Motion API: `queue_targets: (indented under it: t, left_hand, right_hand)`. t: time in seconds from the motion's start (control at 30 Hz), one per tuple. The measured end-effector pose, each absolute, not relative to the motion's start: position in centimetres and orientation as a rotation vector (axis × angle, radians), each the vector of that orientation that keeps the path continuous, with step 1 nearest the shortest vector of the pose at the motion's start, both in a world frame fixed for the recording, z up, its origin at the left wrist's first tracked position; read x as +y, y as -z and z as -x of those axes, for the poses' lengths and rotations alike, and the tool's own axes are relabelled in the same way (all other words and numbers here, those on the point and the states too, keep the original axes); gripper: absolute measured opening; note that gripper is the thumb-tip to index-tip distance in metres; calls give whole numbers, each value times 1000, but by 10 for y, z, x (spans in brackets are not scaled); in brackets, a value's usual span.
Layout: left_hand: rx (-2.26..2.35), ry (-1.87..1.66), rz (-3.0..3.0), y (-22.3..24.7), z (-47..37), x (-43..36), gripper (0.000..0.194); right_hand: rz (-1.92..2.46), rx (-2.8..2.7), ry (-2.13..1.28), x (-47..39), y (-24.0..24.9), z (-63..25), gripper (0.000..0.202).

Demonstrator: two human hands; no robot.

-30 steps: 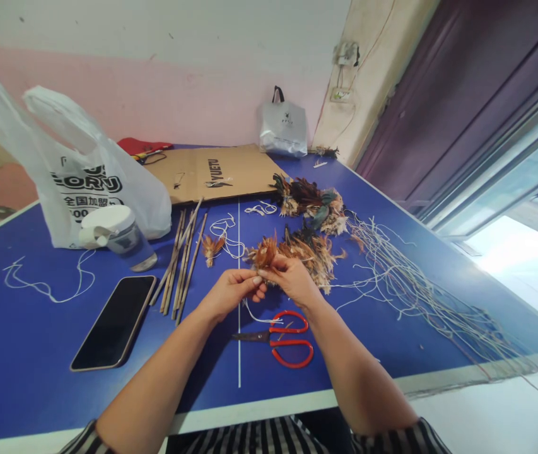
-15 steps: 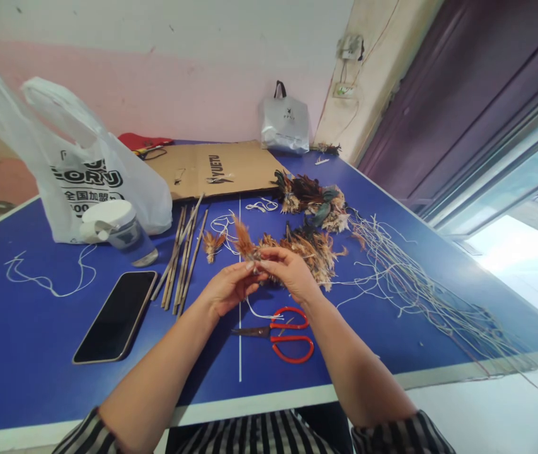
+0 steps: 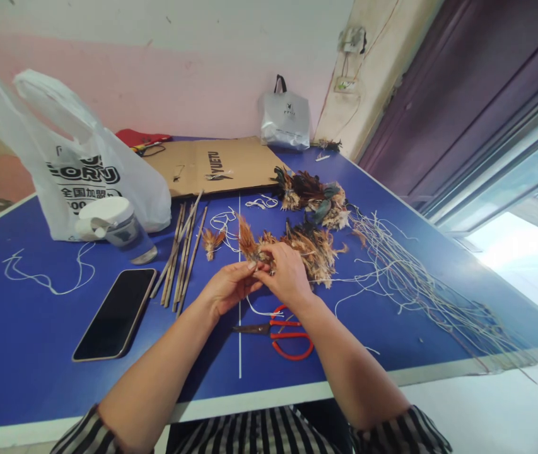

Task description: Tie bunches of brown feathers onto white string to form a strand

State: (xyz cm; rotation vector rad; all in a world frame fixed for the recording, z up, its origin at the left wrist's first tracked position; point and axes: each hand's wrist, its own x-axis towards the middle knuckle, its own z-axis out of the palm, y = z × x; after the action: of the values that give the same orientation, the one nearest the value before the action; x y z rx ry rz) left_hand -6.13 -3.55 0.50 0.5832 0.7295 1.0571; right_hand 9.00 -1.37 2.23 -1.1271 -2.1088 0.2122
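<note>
My left hand [image 3: 231, 287] is closed on the base of a small bunch of brown feathers [image 3: 248, 239], whose tips point up and away from me. Against the same base, the fingers of my right hand [image 3: 287, 271] are pinched together; a white string [image 3: 262, 312] hangs below them. Exactly how the string runs between the fingers is hidden. Just beyond my right hand lies a pile of brown and black feathers [image 3: 316, 252]. Red-handled scissors [image 3: 292, 345] rest on the table below my hands, partly covered by my right forearm. A smaller feather bunch [image 3: 212, 243] lies to the left.
Thin sticks [image 3: 184, 258] lie left of my hands, near a phone [image 3: 115, 315], a lidded plastic cup [image 3: 124, 230] and a white plastic bag [image 3: 103, 170]. Loose strings [image 3: 420, 287] spread over the right side. Behind are flat cardboard [image 3: 245, 165] and a silver bag [image 3: 285, 120].
My right hand has turned over the feather bunch, its fingers shifting slightly with the back of the hand more upward. The bunch stands a bit more upright; my left hand keeps its hold.
</note>
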Motion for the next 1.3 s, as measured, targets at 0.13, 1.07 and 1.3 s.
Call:
queue_targets:
  t: [0.13,1.07,1.3]
  left_hand:
    - [827,-1199,-558,-10,74,-28,12]
    - [876,-1044,-457,8,68,-26,12]
    - [793,-992,-405,8,62,-31,13]
  right_hand:
    - [1093,-2180,-240,-6,-26,-102,28]
    - [1003,-1031,-1308,31,-17,-133,25]
    - [909,-904,-1246,20,-24,-113,22]
